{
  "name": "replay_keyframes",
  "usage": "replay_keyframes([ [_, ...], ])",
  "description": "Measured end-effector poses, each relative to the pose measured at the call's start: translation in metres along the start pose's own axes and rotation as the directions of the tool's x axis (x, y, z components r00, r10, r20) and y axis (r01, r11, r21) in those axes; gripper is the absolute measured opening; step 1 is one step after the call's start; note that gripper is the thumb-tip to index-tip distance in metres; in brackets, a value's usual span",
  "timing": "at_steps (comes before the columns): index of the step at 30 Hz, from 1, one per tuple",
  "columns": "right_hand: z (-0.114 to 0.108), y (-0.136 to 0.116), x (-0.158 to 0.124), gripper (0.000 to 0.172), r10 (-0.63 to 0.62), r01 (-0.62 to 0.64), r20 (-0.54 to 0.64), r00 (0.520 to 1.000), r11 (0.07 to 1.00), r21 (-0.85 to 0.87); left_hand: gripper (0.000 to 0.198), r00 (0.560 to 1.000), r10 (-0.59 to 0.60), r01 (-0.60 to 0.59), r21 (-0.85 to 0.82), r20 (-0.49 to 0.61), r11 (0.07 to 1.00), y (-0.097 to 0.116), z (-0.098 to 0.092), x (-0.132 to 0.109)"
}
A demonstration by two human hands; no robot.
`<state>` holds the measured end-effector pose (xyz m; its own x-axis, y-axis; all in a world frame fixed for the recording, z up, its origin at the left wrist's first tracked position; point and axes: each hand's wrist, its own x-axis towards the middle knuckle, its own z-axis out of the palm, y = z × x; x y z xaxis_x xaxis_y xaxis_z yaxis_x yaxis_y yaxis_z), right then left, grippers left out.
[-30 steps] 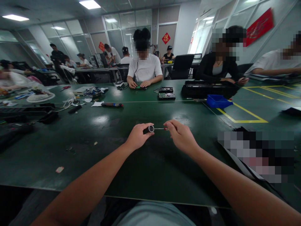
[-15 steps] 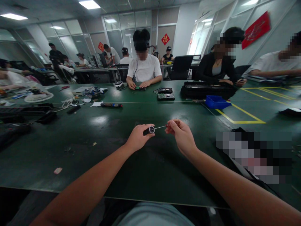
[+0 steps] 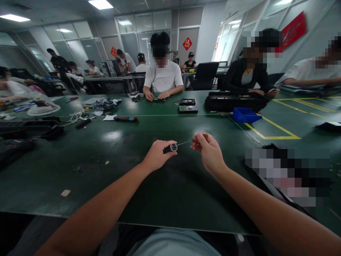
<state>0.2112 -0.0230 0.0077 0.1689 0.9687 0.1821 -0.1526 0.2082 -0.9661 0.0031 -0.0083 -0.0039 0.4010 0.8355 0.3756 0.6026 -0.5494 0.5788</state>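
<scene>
Over the middle of the green table, my left hand point(image 3: 156, 155) is closed around a short black cylinder point(image 3: 170, 147). Its open end has a bright silvery rim and faces right toward me. My right hand point(image 3: 209, 149) pinches a thin metal rod point(image 3: 185, 142), which looks like a screwdriver shaft. The rod's handle is hidden by the fingers. Its tip reaches the rim of the cylinder; whether it touches the inside I cannot tell.
Opposite sits a person point(image 3: 162, 78) handling a green circuit board. Two hard drives point(image 3: 188, 109), a pen-shaped tool point(image 3: 126, 118) and a blue tray point(image 3: 245, 115) lie farther back. A white fan grille point(image 3: 44, 109) and cables are at left, a blurred-out object point(image 3: 287, 181) at right.
My right hand has moved slightly to the right with the rod, drawing it outward from the cylinder's mouth. My left hand and the cylinder have barely shifted.
</scene>
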Motion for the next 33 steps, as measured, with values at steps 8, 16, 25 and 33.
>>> replay_keyframes([
  [8,-0.002,-0.006,-0.006,0.023,-0.202,0.219,0.087,0.976,0.922,-0.319,0.037,1.000,-0.022,0.022,0.019,0.002,1.000,0.005,-0.003,0.001],
  [16,-0.001,-0.006,-0.008,0.021,-0.246,0.271,0.112,0.963,0.894,-0.357,0.038,1.000,-0.013,0.013,0.028,-0.008,1.000,0.003,-0.002,0.000],
  [25,0.000,-0.014,-0.012,0.021,-0.236,0.268,0.127,0.963,0.848,-0.457,0.038,1.000,-0.015,0.016,0.036,-0.023,0.999,0.000,-0.001,-0.001],
  [33,0.000,-0.009,-0.006,0.024,-0.181,0.194,0.071,0.981,0.894,-0.403,0.037,1.000,-0.016,0.016,0.029,-0.007,0.999,-0.001,-0.001,0.000],
])
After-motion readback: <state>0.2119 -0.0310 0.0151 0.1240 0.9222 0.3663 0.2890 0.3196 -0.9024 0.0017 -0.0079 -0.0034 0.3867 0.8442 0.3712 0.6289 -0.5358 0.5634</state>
